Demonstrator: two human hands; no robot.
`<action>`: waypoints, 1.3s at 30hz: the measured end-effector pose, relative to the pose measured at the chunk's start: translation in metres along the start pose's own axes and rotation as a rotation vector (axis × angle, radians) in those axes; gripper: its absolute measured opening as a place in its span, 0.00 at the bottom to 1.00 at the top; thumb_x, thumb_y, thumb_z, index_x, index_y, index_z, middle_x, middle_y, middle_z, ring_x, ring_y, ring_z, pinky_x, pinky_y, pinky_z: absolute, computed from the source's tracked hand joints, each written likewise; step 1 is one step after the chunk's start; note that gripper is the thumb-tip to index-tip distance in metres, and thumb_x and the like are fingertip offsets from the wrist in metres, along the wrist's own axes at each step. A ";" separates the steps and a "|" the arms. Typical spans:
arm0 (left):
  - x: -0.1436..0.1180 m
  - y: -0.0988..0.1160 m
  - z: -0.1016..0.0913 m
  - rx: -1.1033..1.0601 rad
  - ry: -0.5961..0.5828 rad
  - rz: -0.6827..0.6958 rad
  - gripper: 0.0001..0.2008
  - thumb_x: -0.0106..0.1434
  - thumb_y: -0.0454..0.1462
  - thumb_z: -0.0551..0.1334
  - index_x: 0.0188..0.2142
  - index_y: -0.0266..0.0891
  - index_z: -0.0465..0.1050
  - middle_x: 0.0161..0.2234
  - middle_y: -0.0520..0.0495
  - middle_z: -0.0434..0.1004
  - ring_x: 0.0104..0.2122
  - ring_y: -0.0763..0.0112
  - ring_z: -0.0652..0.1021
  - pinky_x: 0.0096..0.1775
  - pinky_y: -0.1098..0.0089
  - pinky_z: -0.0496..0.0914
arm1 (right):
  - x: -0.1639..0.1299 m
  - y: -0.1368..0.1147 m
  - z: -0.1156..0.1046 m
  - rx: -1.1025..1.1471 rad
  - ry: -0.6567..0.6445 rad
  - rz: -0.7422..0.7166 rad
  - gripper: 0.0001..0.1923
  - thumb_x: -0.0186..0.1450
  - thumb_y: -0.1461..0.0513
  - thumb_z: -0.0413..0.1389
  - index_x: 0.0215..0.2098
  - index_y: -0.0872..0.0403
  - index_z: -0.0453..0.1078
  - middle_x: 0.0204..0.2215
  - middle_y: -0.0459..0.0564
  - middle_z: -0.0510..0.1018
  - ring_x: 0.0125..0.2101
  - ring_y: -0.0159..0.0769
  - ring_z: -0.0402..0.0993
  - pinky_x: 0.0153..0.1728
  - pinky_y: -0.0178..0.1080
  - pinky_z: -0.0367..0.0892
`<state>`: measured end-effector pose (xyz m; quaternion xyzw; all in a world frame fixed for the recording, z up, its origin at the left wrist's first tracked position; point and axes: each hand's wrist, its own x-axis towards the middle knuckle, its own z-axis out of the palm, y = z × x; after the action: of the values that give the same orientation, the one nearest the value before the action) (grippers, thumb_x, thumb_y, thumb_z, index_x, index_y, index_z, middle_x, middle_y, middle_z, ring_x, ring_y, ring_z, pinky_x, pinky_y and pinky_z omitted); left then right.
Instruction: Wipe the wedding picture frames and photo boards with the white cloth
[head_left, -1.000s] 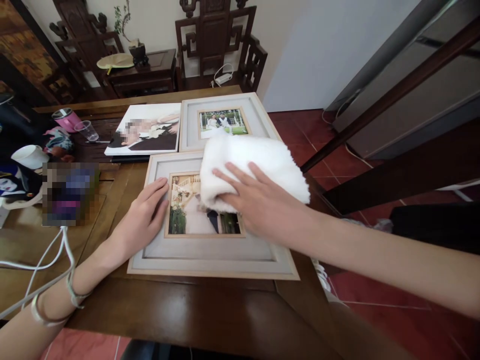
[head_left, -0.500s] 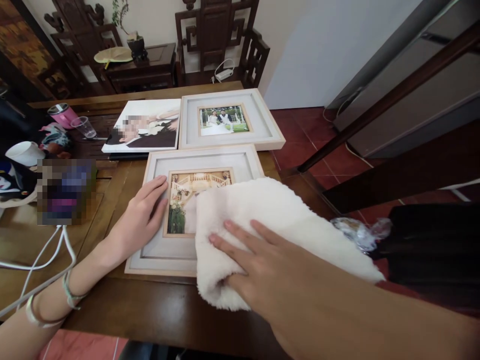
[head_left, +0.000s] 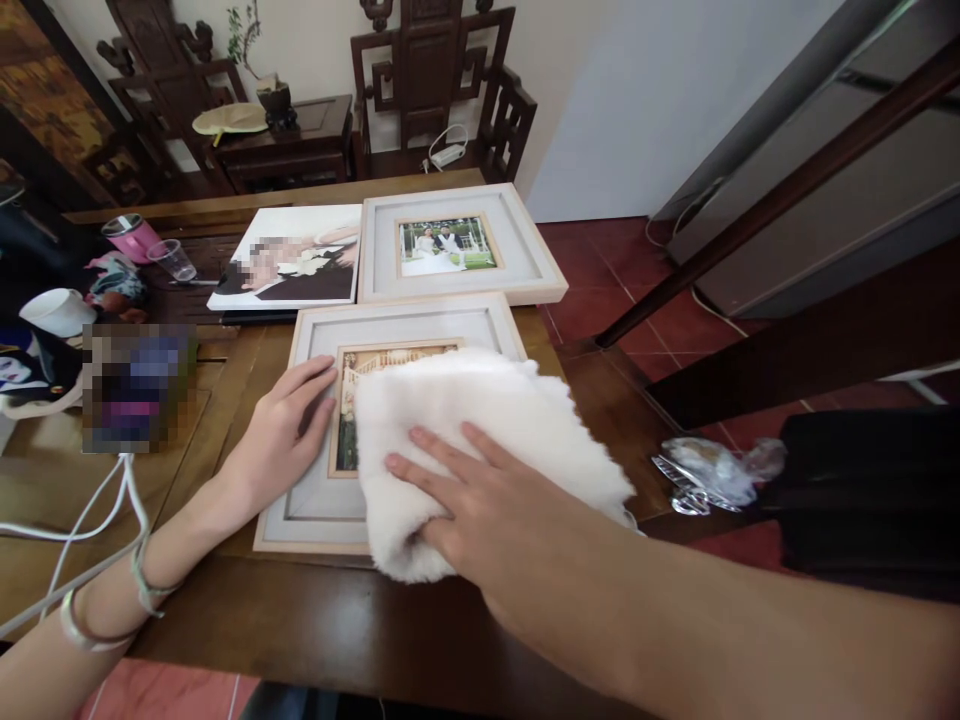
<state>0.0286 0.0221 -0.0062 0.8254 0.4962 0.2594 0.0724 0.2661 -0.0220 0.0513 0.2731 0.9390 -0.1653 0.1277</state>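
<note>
Right hand (head_left: 480,500) lies flat, fingers spread wide, pressing down on the fluffy white cloth (head_left: 487,420); it grips nothing, just palms the pile. The cloth covers the right half of the near picture frame (head_left: 322,500) and spills past the frame's right edge toward the table's right edge. Left hand (head_left: 281,435) rests open and flat on the frame's left border, fingertips touching the inner mat right beside the photo, thumb tucked along the side. That frame sits at the near right part of the wooden table (head_left: 315,620), its front edge close to the table's near edge.

Just behind it, touching or nearly so, lies a second frame (head_left: 517,260) with a small photo at its centre, reaching the far right corner of the table. Left of that, a frameless photo print (head_left: 300,285) lies flat. Along the table's left edge stand a pink cup (head_left: 131,235), a clear plastic cup (head_left: 174,260) and a white mug (head_left: 56,312). White cables (head_left: 97,510) trail over the near left corner, by the left wrist. Crumpled clear wrap (head_left: 712,470) sits off the right edge.
</note>
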 end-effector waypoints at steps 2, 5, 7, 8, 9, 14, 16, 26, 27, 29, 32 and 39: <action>-0.001 -0.001 0.000 0.001 -0.001 0.004 0.17 0.70 0.38 0.54 0.54 0.33 0.72 0.58 0.35 0.72 0.57 0.57 0.73 0.59 0.54 0.68 | -0.014 0.006 0.002 -0.016 0.018 0.080 0.13 0.60 0.67 0.57 0.40 0.49 0.80 0.63 0.58 0.65 0.62 0.63 0.59 0.55 0.68 0.57; -0.001 -0.001 0.000 -0.003 -0.005 0.008 0.17 0.70 0.38 0.54 0.54 0.34 0.72 0.58 0.35 0.71 0.58 0.57 0.72 0.59 0.53 0.67 | -0.036 0.021 0.013 -0.071 0.193 0.105 0.11 0.63 0.65 0.55 0.32 0.46 0.80 0.58 0.56 0.72 0.58 0.60 0.66 0.53 0.66 0.59; -0.001 0.000 0.000 -0.003 -0.010 0.009 0.17 0.70 0.38 0.53 0.53 0.34 0.72 0.58 0.35 0.71 0.58 0.56 0.72 0.60 0.53 0.67 | -0.045 0.031 0.024 -0.084 0.267 0.074 0.12 0.63 0.65 0.55 0.30 0.45 0.79 0.56 0.53 0.74 0.57 0.57 0.68 0.52 0.64 0.60; -0.001 0.001 0.000 -0.003 -0.012 0.009 0.17 0.70 0.38 0.53 0.53 0.34 0.72 0.58 0.35 0.71 0.58 0.56 0.72 0.60 0.53 0.67 | -0.047 0.034 0.029 -0.080 0.274 0.075 0.13 0.63 0.66 0.54 0.29 0.44 0.79 0.56 0.51 0.75 0.57 0.56 0.68 0.52 0.64 0.61; -0.001 0.001 0.000 -0.003 -0.014 0.006 0.17 0.70 0.38 0.53 0.53 0.34 0.72 0.59 0.35 0.71 0.58 0.56 0.72 0.60 0.53 0.67 | -0.046 0.036 0.033 -0.076 0.270 0.093 0.14 0.63 0.67 0.54 0.29 0.43 0.79 0.56 0.49 0.75 0.57 0.56 0.68 0.52 0.64 0.60; -0.001 0.003 0.000 -0.009 -0.003 -0.007 0.18 0.70 0.39 0.54 0.54 0.34 0.72 0.59 0.36 0.70 0.58 0.56 0.73 0.60 0.54 0.67 | -0.034 0.027 0.028 -0.060 0.186 0.209 0.15 0.61 0.68 0.56 0.24 0.45 0.79 0.56 0.49 0.75 0.57 0.61 0.66 0.53 0.69 0.58; -0.001 0.002 0.000 -0.013 0.000 -0.008 0.18 0.70 0.39 0.54 0.54 0.34 0.73 0.59 0.36 0.71 0.58 0.56 0.73 0.60 0.54 0.67 | -0.029 0.019 0.015 -0.045 0.119 0.199 0.12 0.58 0.68 0.58 0.29 0.46 0.81 0.59 0.52 0.72 0.59 0.63 0.64 0.55 0.68 0.58; 0.000 0.004 -0.001 0.004 -0.048 -0.032 0.18 0.69 0.37 0.52 0.54 0.36 0.72 0.60 0.38 0.69 0.59 0.57 0.72 0.60 0.53 0.66 | 0.015 -0.003 -0.004 -0.012 0.080 -0.086 0.19 0.56 0.67 0.61 0.46 0.52 0.79 0.66 0.62 0.59 0.66 0.67 0.47 0.58 0.72 0.49; 0.001 0.005 -0.001 0.004 -0.065 -0.032 0.18 0.69 0.36 0.51 0.54 0.37 0.72 0.60 0.38 0.69 0.59 0.57 0.71 0.60 0.53 0.66 | 0.018 -0.003 -0.002 -0.022 0.103 -0.112 0.18 0.58 0.67 0.60 0.46 0.53 0.78 0.66 0.62 0.58 0.66 0.67 0.47 0.58 0.72 0.49; 0.001 0.004 -0.002 0.003 -0.082 -0.031 0.18 0.69 0.36 0.50 0.53 0.38 0.73 0.61 0.39 0.68 0.59 0.57 0.71 0.60 0.53 0.66 | 0.019 -0.003 -0.002 -0.039 0.108 -0.130 0.15 0.61 0.66 0.58 0.46 0.54 0.78 0.67 0.62 0.57 0.66 0.66 0.47 0.59 0.70 0.49; 0.001 0.002 -0.002 0.006 -0.058 -0.019 0.18 0.70 0.37 0.51 0.54 0.36 0.72 0.60 0.37 0.69 0.59 0.56 0.71 0.60 0.53 0.66 | 0.014 0.000 -0.008 -0.048 0.022 -0.086 0.12 0.64 0.65 0.57 0.44 0.50 0.80 0.66 0.59 0.58 0.66 0.63 0.49 0.59 0.69 0.51; -0.002 -0.001 0.002 -0.001 -0.016 0.028 0.17 0.70 0.37 0.53 0.53 0.31 0.73 0.58 0.33 0.70 0.59 0.54 0.71 0.61 0.54 0.66 | -0.028 0.010 0.006 -0.151 0.140 0.196 0.10 0.61 0.66 0.59 0.34 0.48 0.82 0.56 0.59 0.74 0.56 0.62 0.69 0.52 0.66 0.63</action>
<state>0.0282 0.0214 -0.0091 0.8341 0.4840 0.2541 0.0731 0.2953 -0.0293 0.0521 0.3639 0.9243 -0.0612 0.0976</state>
